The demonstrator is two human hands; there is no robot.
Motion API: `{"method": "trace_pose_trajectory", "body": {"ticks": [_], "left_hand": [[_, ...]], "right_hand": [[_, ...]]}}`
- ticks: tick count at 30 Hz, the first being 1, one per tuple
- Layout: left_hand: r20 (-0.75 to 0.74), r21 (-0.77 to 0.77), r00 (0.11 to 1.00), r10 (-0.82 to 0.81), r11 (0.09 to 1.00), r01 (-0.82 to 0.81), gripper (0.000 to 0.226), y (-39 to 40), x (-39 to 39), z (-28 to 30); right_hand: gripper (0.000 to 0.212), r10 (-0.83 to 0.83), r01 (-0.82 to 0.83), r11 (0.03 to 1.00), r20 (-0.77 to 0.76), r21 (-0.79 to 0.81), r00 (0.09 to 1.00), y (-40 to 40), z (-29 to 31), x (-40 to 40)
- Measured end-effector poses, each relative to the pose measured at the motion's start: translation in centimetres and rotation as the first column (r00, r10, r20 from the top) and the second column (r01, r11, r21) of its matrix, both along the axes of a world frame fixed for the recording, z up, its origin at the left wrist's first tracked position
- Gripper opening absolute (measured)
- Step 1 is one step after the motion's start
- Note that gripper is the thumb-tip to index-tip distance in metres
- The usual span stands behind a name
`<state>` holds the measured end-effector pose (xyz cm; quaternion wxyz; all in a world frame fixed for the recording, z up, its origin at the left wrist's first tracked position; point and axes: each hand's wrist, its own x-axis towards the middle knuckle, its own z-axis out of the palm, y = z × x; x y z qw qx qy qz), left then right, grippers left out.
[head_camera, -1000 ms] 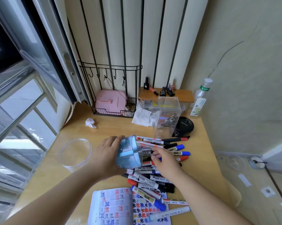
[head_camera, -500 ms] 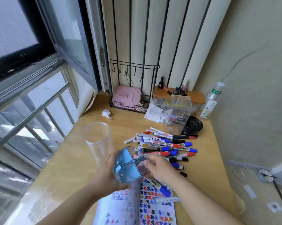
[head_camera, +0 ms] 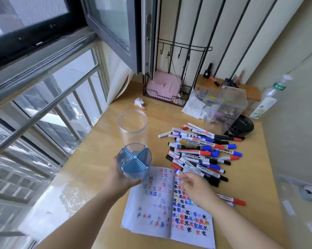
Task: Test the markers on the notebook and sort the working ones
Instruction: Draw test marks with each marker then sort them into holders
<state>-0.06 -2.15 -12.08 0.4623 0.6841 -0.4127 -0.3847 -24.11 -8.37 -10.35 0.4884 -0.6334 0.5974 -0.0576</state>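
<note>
1. The wooden desk (head_camera: 97,169) sits by an open window; the notebook (head_camera: 169,209) lies open on it.
2. Your left hand (head_camera: 119,178) wraps the blue divided holder (head_camera: 134,163); set it upright just left of the notebook.
3. Your right hand (head_camera: 196,189) hovers loose-fingered, holding nothing (markers (head_camera: 200,153) piled just behind the notebook); take one.

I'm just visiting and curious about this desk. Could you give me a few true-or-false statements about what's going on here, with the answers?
1. The left hand holds a blue holder split into four sections. True.
2. The blue holder is full of markers. False: its sections look empty.
3. The notebook lies open with colourful test marks. True.
4. The clear cup lies tipped on its side. False: it stands upright on the desk.
5. The right hand grips a marker. False: it hovers open over the notebook, near the marker pile.
</note>
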Motion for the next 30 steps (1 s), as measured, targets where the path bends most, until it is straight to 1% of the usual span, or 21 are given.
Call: {"method": "trace_pose_trajectory", "body": {"ticks": [2, 5, 8, 10, 12, 14, 15, 17, 18, 19, 21, 23, 26, 30], "left_hand": [[0.001, 0.008, 1.000, -0.001, 1.000, 0.001, 0.098, -0.7, -0.5, -0.5], [-0.003, 0.024, 1.000, 0.030, 0.999, -0.030, 0.091, -1.7, -1.5, -1.4], [-0.015, 0.070, 0.996, 0.083, 0.994, -0.082, 0.097, -1.7, -1.9, -2.9], [-0.037, 0.093, 0.995, 0.090, 0.992, -0.086, 0.103, -1.5, -1.6, -3.9], [0.019, 0.116, 0.997, 0.073, 0.990, -0.075, 0.104, -1.5, -1.1, -4.2], [0.091, 0.145, 0.995, 0.030, 0.989, -0.043, 0.092, -1.6, -0.9, -3.9], [0.116, 0.183, 0.993, 0.012, 0.982, -0.034, 0.084, -1.5, -0.9, -3.7], [0.164, 0.364, 0.986, -0.008, 0.930, -0.053, 0.074, -0.7, -1.3, -3.1], [0.215, 0.444, 0.976, -0.039, 0.894, -0.062, 0.069, -0.1, -1.4, -2.8], [0.274, 0.481, 0.957, -0.095, 0.875, -0.051, 0.061, 0.7, -1.6, -2.6], [0.359, 0.460, 0.909, -0.211, 0.887, 0.024, 0.040, 2.2, -2.0, -2.3], [0.381, 0.401, 0.873, -0.304, 0.905, 0.141, 0.024, 3.3, -2.7, -1.9], [0.418, 0.307, 0.796, -0.438, 0.893, 0.330, 0.020, 3.7, -3.8, -1.7], [0.525, 0.214, 0.670, -0.524, 0.843, 0.493, 0.019, 2.8, -5.5, -1.3]], "right_hand": [[0.015, 0.018, -0.017, 1.000, -0.042, 0.022, 0.999, 0.8, -0.8, -1.6], [0.013, 0.003, 0.000, 0.999, -0.070, 0.042, 0.998, 1.9, -1.3, -3.3], [0.013, -0.049, 0.052, 0.998, -0.071, 0.042, 0.996, 2.7, -1.6, -4.6], [0.013, -0.078, 0.081, 0.996, -0.069, 0.046, 0.995, 3.0, -1.9, -5.4], [0.013, -0.101, 0.104, 0.993, -0.063, 0.056, 0.993, 3.3, -2.5, -6.1], [0.014, -0.102, 0.107, 0.992, -0.060, 0.072, 0.993, 3.7, -3.1, -6.3], [0.015, -0.103, 0.108, 0.991, -0.059, 0.081, 0.993, 3.8, -3.4, -6.2], [0.015, -0.125, 0.128, 0.988, -0.043, 0.082, 0.991, 4.1, -3.8, -6.1], [0.015, -0.139, 0.141, 0.987, -0.033, 0.080, 0.990, 4.2, -4.0, -6.0], [0.014, -0.151, 0.152, 0.985, -0.023, 0.081, 0.988, 4.3, -4.1, -5.9], [0.014, -0.174, 0.174, 0.981, -0.004, 0.082, 0.985, 4.3, -4.3, -6.0], [0.015, -0.192, 0.191, 0.979, 0.006, 0.073, 0.981, 4.4, -4.3, -6.3], [0.016, -0.219, 0.218, 0.975, 0.005, 0.040, 0.976, 4.6, -4.4, -7.0], [0.016, -0.194, 0.194, 0.981, -0.028, -0.006, 0.981, 5.2, -4.3, -8.2]]}}
